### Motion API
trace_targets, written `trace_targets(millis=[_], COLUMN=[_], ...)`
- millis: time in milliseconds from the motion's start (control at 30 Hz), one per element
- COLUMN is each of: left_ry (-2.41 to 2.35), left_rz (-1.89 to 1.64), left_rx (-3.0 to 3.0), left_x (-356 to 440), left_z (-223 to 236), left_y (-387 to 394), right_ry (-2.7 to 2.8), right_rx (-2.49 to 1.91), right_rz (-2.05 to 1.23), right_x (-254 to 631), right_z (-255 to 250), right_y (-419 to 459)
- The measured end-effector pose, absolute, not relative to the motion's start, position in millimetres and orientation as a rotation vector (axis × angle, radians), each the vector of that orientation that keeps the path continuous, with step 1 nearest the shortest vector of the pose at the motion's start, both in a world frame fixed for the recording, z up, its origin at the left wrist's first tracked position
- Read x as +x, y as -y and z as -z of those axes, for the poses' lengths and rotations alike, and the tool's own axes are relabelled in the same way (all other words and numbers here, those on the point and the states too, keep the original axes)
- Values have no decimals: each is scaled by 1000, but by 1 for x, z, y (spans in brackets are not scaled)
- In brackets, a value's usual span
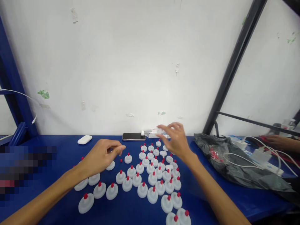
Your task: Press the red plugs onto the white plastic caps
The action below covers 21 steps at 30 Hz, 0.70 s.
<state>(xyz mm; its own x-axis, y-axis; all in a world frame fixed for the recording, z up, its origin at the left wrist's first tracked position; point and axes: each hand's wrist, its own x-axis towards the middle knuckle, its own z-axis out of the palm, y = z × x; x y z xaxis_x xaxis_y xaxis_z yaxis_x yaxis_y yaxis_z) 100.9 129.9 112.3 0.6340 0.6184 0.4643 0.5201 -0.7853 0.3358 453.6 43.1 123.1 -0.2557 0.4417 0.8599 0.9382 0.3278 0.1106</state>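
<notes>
My left hand (pixel 105 156) is raised over the left part of the blue table, thumb and forefinger pinched together; whatever lies between them is hidden. Farther right, my right hand (pixel 174 139) hovers above the back of a group of white caps. Its thumb and forefinger curve around a blurred, whitish piece that looks like a white cap (pixel 160 131), seen against a clear bottle behind. Many white oval caps with red tips (pixel 152 195) stand on the table between and below my hands. Near my left fingertips a loose red tip (pixel 121 161) lies beside a tipped cap (pixel 128 158).
A phone (pixel 133 136) and a clear plastic bottle (pixel 150 133) lie along the wall. A white earphone case (pixel 84 139) rests at back left. On the right are a dark plastic bag (pixel 225 168), a packet of red pieces (pixel 215 154), white cables and another person's hand (pixel 274 142).
</notes>
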Motion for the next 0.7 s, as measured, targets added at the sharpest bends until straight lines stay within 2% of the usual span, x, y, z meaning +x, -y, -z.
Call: trace_targets(millis=[167,400,700], left_ry=[-1174,-1198,-1121], left_rz=[-731,-428,-303], left_rx=[2716,2875,2953], left_x=[96,106,106], left_z=[-112,-95,-84], left_y=[-144,-141,-142], right_ry=[1583,1694,1619], right_rx=[-1493,-1721,-2058], right_rz=[792,548,256], right_x=[502,486,486], right_z=[-130,-111,-112], right_y=[-53,-66,-65])
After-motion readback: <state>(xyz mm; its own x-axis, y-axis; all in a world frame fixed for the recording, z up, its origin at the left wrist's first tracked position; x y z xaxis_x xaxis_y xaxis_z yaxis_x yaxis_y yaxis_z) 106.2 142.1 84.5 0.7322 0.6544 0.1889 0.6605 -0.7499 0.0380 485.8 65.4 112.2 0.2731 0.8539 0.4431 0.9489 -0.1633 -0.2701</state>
